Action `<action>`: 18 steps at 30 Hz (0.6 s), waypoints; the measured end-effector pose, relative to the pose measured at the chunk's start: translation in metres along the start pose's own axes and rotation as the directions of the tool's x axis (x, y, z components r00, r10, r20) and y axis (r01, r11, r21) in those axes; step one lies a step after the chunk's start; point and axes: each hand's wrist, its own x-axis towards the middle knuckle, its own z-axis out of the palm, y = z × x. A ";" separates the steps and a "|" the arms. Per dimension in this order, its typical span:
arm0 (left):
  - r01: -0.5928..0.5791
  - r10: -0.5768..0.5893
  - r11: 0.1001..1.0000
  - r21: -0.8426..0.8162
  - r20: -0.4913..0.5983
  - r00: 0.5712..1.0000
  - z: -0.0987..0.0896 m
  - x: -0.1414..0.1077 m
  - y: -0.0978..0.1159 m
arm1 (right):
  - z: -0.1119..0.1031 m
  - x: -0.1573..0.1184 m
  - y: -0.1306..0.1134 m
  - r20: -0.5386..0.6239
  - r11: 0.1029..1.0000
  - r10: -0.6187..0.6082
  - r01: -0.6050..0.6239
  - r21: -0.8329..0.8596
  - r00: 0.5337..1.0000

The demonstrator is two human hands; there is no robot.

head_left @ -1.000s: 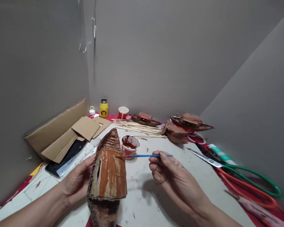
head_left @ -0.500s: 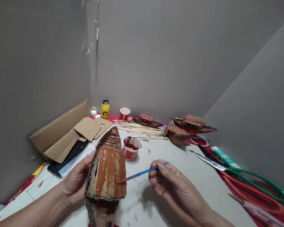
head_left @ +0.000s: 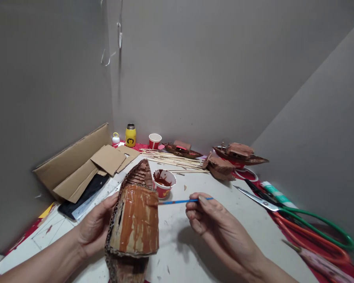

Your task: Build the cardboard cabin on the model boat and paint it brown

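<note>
My left hand [head_left: 96,222] grips a cardboard model boat [head_left: 137,220] by its left side, its fingers partly hidden behind the hull. Wet brown paint in streaks covers much of the boat's curved roof, with bare cardboard showing between them. Between the thumb and fingers of my right hand [head_left: 206,216] is a thin blue paintbrush [head_left: 178,202], held nearly level. Its tip is at the roof's right edge, where the bristles are hidden from sight. Just behind the boat stands a red and white paper cup [head_left: 164,183] with brown paint inside.
Cardboard pieces [head_left: 76,173] and a dark phone [head_left: 82,194] lie left. Along the back are a yellow bottle [head_left: 130,136], another paper cup [head_left: 155,140], thin wooden sticks [head_left: 171,160] and brown model boats [head_left: 238,154]. Green-handled scissors [head_left: 318,218] rest at the right.
The brush tip has moved up along the roof's right side, and the brush has turned from slanting to nearly level. The boat has shifted slightly in my left hand's grip.
</note>
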 end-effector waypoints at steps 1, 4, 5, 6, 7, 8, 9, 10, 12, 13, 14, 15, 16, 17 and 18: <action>-0.002 0.002 1.000 0.002 -0.004 1.000 0.001 0.000 0.001 | -0.001 0.000 0.002 0.018 1.000 0.013 -0.013 -0.006 1.000; -0.021 0.021 1.000 -0.005 -0.002 1.000 0.006 0.000 0.003 | -0.004 -0.001 0.006 0.075 0.999 0.038 -0.035 -0.036 0.996; -0.030 0.030 0.999 -0.018 0.007 1.000 0.007 0.001 0.004 | -0.005 -0.001 0.006 0.090 0.998 0.041 -0.037 -0.044 0.995; -0.045 0.045 0.998 -0.033 0.016 0.999 0.009 0.001 0.004 | -0.005 -0.002 0.006 0.097 0.998 0.039 -0.035 -0.050 0.994; -0.064 0.065 0.997 -0.046 0.019 0.998 0.010 0.002 0.004 | -0.004 -0.002 0.005 0.096 0.998 0.033 -0.028 -0.056 0.995; -0.088 0.088 0.995 -0.052 0.009 0.996 0.011 0.002 0.005 | -0.004 -0.003 0.003 0.089 0.998 0.021 -0.016 -0.061 0.996; -0.110 0.109 0.993 -0.050 -0.015 0.994 0.012 0.003 0.005 | -0.003 -0.004 0.001 0.077 0.998 0.004 0.001 -0.066 0.997; -0.128 0.126 0.991 -0.040 -0.052 0.991 0.012 0.003 0.004 | -0.002 -0.005 -0.002 0.062 0.997 -0.019 0.024 -0.073 0.998; -0.161 0.159 0.987 -0.006 -0.149 0.976 0.013 0.005 0.004 | -0.001 -0.008 -0.007 0.036 0.993 -0.076 0.079 -0.092 0.996; -0.172 0.172 0.985 0.013 -0.187 0.967 0.013 0.006 0.004 | -0.001 -0.010 -0.009 0.031 0.988 -0.110 0.112 -0.105 0.993; -0.180 0.182 0.983 0.030 -0.209 0.961 0.012 0.007 0.003 | 0.000 -0.012 -0.011 0.032 0.982 -0.142 0.145 -0.122 0.989; -0.186 0.190 0.982 0.042 -0.214 0.958 0.012 0.007 0.003 | 0.000 -0.014 -0.012 0.039 0.974 -0.172 0.176 -0.145 0.984; -0.189 0.196 0.981 0.049 -0.210 0.958 0.011 0.008 0.003 | 0.000 -0.016 -0.013 0.050 0.963 -0.205 0.210 -0.168 0.978; -0.188 0.195 0.981 0.053 -0.202 0.960 0.010 0.008 0.002 | 0.001 -0.018 -0.013 0.063 0.950 -0.237 0.245 -0.194 0.969; -0.181 0.189 0.982 0.057 -0.194 0.963 0.009 0.008 0.002 | 0.002 -0.020 -0.014 0.078 0.935 -0.268 0.279 -0.219 0.960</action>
